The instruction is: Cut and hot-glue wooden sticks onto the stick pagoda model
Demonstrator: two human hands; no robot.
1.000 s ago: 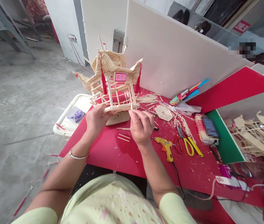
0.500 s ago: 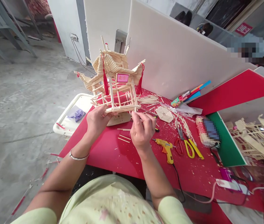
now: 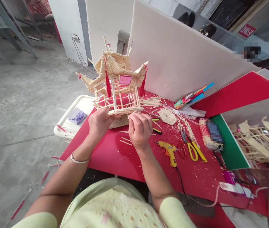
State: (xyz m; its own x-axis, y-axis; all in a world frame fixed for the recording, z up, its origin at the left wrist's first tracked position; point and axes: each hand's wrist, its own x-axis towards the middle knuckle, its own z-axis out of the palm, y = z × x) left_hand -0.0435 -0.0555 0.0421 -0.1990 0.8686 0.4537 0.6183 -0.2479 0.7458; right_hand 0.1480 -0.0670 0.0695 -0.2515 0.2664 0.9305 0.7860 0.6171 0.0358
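A lantern-like pavilion model (image 3: 112,66) of thin pale wooden sticks, with curled roof corners, red tassels and a small pink plaque, tilts above the red tabletop. My left hand (image 3: 98,124) is closed on the left end of its base edge, thumb and fingers wrapped round the sticks. At the right part of that edge, my right hand (image 3: 139,129) is pinched with its fingertips close under the base. What lies between those fingertips is too small to make out. Partly hidden behind the hands is a pale board (image 3: 117,123) with printed marks, under the model.
On the red table (image 3: 115,158) lie a yellow glue gun (image 3: 169,151), yellow-handled scissors (image 3: 191,148), a hexagonal stick panel (image 3: 167,116) and loose sticks (image 3: 151,101). A white tray (image 3: 58,129) stands left. White foam boards (image 3: 163,57) rise behind. A green-sided box (image 3: 229,148) sits right.
My right hand has shifted left along the base edge, its fingertips now further under it. More of the yellow-and-black tool handles behind it shows. The left hand and model stay put.
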